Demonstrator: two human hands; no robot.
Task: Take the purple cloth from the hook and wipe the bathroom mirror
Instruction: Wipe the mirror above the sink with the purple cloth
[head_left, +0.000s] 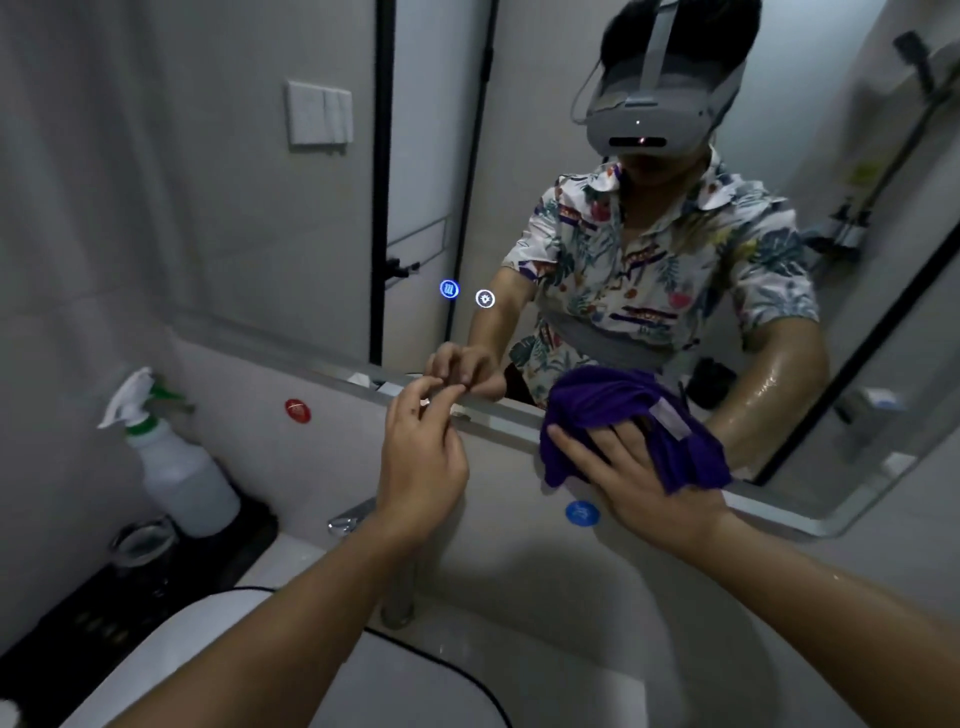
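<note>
The purple cloth (675, 441) is bunched against the lower edge of the bathroom mirror (545, 218), with a pale label showing on it. My right hand (634, 478) lies flat on the cloth with fingers spread, pressing it to the glass. My left hand (421, 452) is raised at the mirror's bottom frame, fingers loosely curled and fingertips pinched near a small object on the ledge; I cannot tell if it grips anything. The mirror reflects both hands and the cloth. The hook is not in view.
A white spray bottle (176, 467) with a green collar stands on a dark shelf at left beside a glass cup (143, 543). A chrome tap (353, 517) and a white basin (519, 649) lie below. A wall switch (319, 111) sits at the upper left.
</note>
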